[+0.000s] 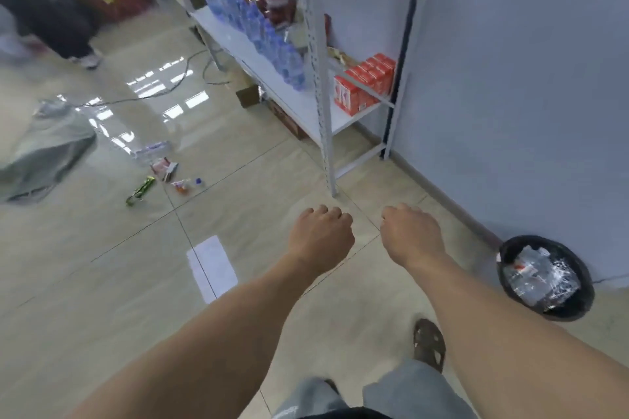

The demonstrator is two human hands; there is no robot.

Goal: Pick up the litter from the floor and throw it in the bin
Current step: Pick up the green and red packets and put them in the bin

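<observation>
I note the hazards first, working left to right. A grey bag point(44, 150) lies on the floor point(102, 299) at far left, and a cable point(163, 92) trails across the tiles behind it; either could catch a foot on the approach, in my judgement. The tiles are glossy and reflect the ceiling lights, so small clear pieces may be overlooked. The litter point(163, 173) is a loose scatter: a clear plastic pack, a red-and-white wrapper, a green wrapper point(141, 190) and a small capped item, lying close together ahead and to the left. It sits well apart from both grips. The left hand point(321, 238) is curled into a fist and holds nothing; the right hand point(410, 236) is likewise curled and empty. Both hover over bare tile. The bin point(510, 248), already partly filled, stands against the wall at far right, so each carry crosses my own path, and light wrappers may slip from a loose grip.
</observation>
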